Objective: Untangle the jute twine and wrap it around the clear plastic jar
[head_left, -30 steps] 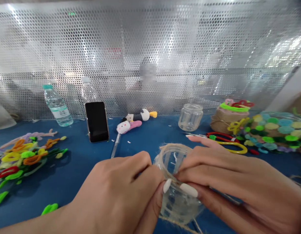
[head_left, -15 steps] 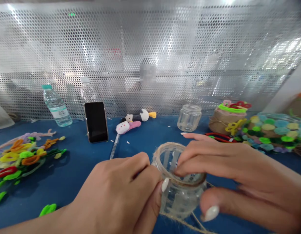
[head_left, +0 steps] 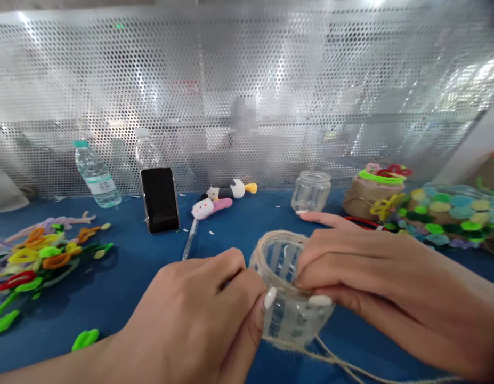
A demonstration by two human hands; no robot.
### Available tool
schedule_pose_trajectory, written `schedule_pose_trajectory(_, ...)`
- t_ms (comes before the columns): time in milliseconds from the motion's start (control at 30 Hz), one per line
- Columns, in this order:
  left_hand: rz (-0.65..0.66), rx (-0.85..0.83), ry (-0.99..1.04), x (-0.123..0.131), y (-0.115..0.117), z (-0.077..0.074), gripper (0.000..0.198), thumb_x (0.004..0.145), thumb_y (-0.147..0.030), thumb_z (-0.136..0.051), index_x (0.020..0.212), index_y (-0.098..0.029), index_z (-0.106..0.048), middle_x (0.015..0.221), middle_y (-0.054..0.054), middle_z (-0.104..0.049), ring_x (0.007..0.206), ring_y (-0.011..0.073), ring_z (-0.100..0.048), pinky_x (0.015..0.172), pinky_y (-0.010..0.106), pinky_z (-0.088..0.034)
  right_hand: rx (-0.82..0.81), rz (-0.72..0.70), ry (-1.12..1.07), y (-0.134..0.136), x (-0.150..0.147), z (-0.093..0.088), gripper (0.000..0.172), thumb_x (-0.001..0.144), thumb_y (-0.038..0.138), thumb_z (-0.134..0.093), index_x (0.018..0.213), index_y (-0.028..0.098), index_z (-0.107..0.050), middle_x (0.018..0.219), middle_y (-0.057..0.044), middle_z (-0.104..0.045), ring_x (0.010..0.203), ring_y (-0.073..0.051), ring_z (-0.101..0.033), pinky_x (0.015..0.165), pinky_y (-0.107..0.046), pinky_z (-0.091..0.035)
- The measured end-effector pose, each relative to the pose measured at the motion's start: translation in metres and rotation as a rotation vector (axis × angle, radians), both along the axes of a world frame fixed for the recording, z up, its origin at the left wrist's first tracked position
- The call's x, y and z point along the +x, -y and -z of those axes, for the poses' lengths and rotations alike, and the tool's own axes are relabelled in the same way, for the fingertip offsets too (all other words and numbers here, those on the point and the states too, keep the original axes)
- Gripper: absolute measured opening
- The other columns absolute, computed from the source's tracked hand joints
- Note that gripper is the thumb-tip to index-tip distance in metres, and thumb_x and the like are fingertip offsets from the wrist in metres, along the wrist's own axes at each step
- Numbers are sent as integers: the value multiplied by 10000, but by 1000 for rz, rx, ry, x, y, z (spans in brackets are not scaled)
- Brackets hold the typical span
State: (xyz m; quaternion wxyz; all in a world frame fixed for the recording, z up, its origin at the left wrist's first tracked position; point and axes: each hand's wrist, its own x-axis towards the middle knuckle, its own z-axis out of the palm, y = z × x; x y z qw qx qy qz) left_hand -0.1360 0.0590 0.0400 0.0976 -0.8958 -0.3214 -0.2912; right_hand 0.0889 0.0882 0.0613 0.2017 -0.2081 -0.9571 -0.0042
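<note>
A clear glass jar (head_left: 297, 320) with pale vertical strips stands tilted in front of me. Jute twine (head_left: 267, 246) is wound around its neck, and a loose length of twine (head_left: 334, 360) trails from below it to the lower right. My left hand (head_left: 194, 306) is closed on the near left side of the rim, thumb pressed against the twine there. On the near right of the rim, my right hand (head_left: 374, 277) pinches the twined edge, fingers inside the mouth and thumb outside; its index finger points away. What lies under my fingertips is hidden.
Colourful pipe-cleaner shapes (head_left: 42, 256) lie left, with a green piece (head_left: 85, 339) nearer. Behind stand a water bottle (head_left: 98, 178), a phone (head_left: 160, 200), a plush-topped pen (head_left: 191, 237) and another jar (head_left: 310, 192). Decorated jars (head_left: 362, 197) sit right, before a perforated metal panel (head_left: 215, 80).
My right thumb has come up from beside the jar onto the outside of its rim, closing the pinch. More loose twine shows at lower right. My left hand keeps its hold.
</note>
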Motion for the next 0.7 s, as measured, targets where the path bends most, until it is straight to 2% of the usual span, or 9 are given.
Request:
schedule_pose_trajectory(100, -8, 8, 2, 0, 1, 2, 181, 859, -164, -421, 699, -162, -506, 643, 16, -516, 525, 132, -512, 440, 255, -429, -152, -18, -22, -4, 2, -3, 162, 891, 219, -454, 896, 253, -612, 845, 63, -640, 821, -84, -598, 1094, -355, -220)
schedule_pose_trajectory(167, 3, 21, 5, 0, 1, 3, 179, 860, -167, -422, 699, -164, -502, 639, 13, -514, 518, 130, -505, 437, 253, -422, -138, 24, -79, -4, 0, -1, 122, 868, 289, -513, 875, 237, -624, 826, 52, -641, 806, -94, -598, 1079, -352, -242)
schedule_pose_trajectory(233, -2, 32, 12, 1, 1, 4, 183, 863, -156, -413, 703, -164, -501, 639, 12, -517, 518, 129, -504, 444, 254, -423, -57, 75, -162, -2, -6, 4, 157, 821, 344, -581, 899, 215, -625, 850, 27, -638, 831, -115, -592, 1062, -357, -265)
schedule_pose_trajectory(367, -11, 42, 9, 2, 0, 4, 196, 867, -132, -398, 700, -158, -498, 638, 16, -520, 537, 133, -511, 453, 256, -429, 19, 77, -186, 5, -16, 13, 86, 849, 210, -528, 859, 208, -613, 834, 30, -621, 811, -92, -580, 1056, -344, -257)
schedule_pose_trajectory(433, 21, 40, -13, 2, 0, 4, 207, 870, -136, -383, 699, -155, -498, 640, 23, -521, 545, 137, -511, 455, 260, -432, 7, 68, -183, 7, -16, 13, 138, 857, 154, -484, 806, 208, -600, 804, 36, -615, 800, -86, -579, 1056, -337, -248)
schedule_pose_trajectory(700, -6, 22, -12, 1, 2, 4, 188, 866, -143, -403, 721, -146, -522, 660, 28, -513, 549, 138, -483, 450, 267, -414, -177, -4, -62, -8, -2, -1, 148, 890, 211, -451, 848, 231, -592, 779, 57, -611, 762, -87, -581, 1076, -353, -217)
